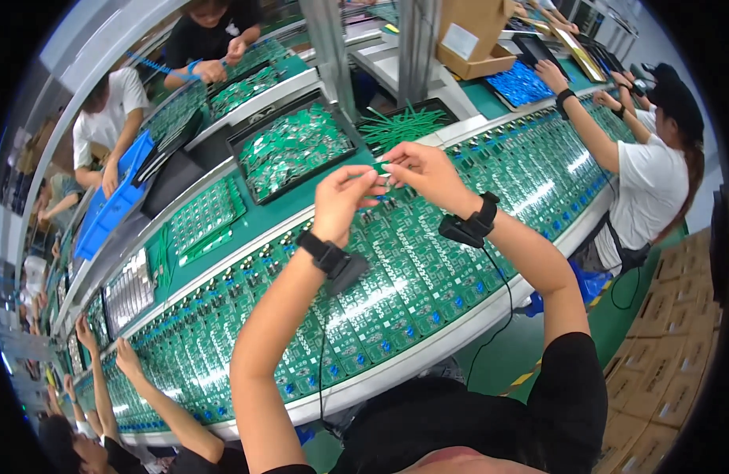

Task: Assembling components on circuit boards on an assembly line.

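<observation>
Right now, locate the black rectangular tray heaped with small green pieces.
Head view: the black tray sits upper left of centre, beyond the left hand, left of the thin green strips.

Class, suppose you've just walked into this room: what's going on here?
A person wearing straps on both wrists holds a small green piece in the fingertips of the left hand and right hand, over a long row of green circuit boards. Beyond the hands are a heap of green pieces in a black tray and a pile of thin green strips. To the right, a co-worker in a white shirt has an arm out near some blue parts.
</observation>
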A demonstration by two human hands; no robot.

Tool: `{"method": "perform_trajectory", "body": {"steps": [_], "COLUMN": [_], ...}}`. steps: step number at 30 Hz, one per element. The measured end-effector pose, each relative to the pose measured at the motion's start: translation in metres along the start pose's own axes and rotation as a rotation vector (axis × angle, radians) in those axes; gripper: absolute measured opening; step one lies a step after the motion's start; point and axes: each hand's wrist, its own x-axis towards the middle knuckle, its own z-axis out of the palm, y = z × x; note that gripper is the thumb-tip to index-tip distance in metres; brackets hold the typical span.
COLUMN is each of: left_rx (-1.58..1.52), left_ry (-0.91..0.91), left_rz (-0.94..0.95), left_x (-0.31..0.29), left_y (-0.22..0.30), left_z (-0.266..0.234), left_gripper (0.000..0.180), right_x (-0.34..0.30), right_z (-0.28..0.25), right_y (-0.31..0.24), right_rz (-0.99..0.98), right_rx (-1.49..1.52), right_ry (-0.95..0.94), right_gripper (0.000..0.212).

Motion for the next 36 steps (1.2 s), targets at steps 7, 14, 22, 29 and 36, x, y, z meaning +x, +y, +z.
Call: {"method": "perform_trajectory", "body": {"steps": [7,14,22,29,36], "left_rx": [1.428,1.494,1.241,1.111,0.91], "left_ry": [0.426,0.367,0.439,0.507,0.487], "left_rz": [0.393,0.349,0.208,0.231,0.24], "left_x": [0.02,0.036,0.042,0.041,0.042], "left_y": [0.01,-0.011,-0.011,-0.011,-0.014], "left_z": [-0.109,-0.158,-0.15,-0.146,-0.151], "left_gripper": [0.022,0.023,0.021,0.023,0.019], "right_x": [-0.028,-0.055,-0.046,-0.042,-0.043], "right_z": [-0.157,-0.236,-0.239,-0.236,-0.234], "right_y": [0.051,0.113,0.128,0.125,0.12], "right_rz": [-0.025,0.226,0.171,0.176,0.192], "right_rx": [-0.599,-0.989,-1.152,-1.202,-1.217], "right_ry": [0.518,0.569,0.529,0.492,0.466], "right_gripper": [0.015,0.009,0.009,0.009,0.008]}}
